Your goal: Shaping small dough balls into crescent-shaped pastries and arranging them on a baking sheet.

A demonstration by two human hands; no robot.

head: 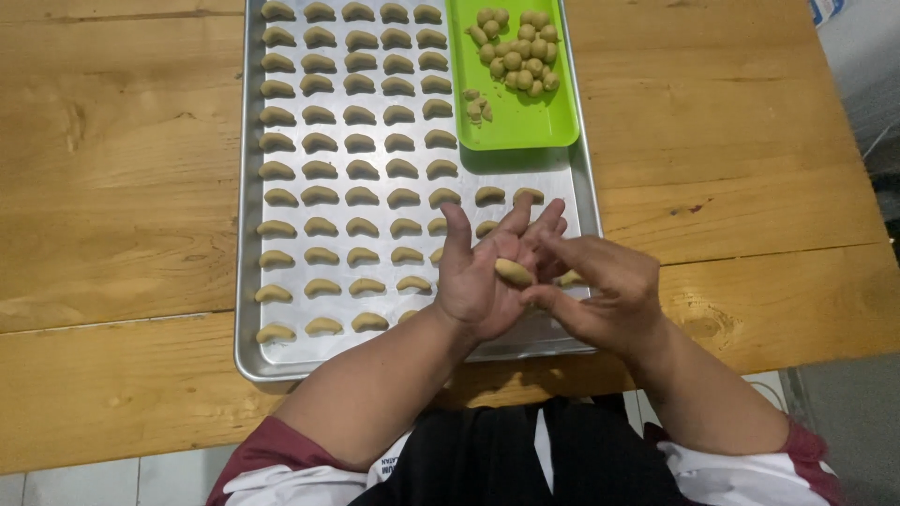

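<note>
Over the near edge of the table, the left hand (483,276) lies palm up, fingers spread, a small oval dough piece (513,272) resting on it. The right hand (600,290) presses its fingers together against that piece, hiding the tray's (251,281) near right corner. Pale crescent cookies (361,169) line the metal tray in rows; a green plate (525,122) of dough balls (516,52) sits at its far right.

Both forearms reach forward from maroon-cuffed sleeves and converge at centre; left hand (483,272) palm up, fingers spread and pointing away from the body; right hand (600,290) turned palm down, its fingertips (544,245) pressed onto the left palm
</note>
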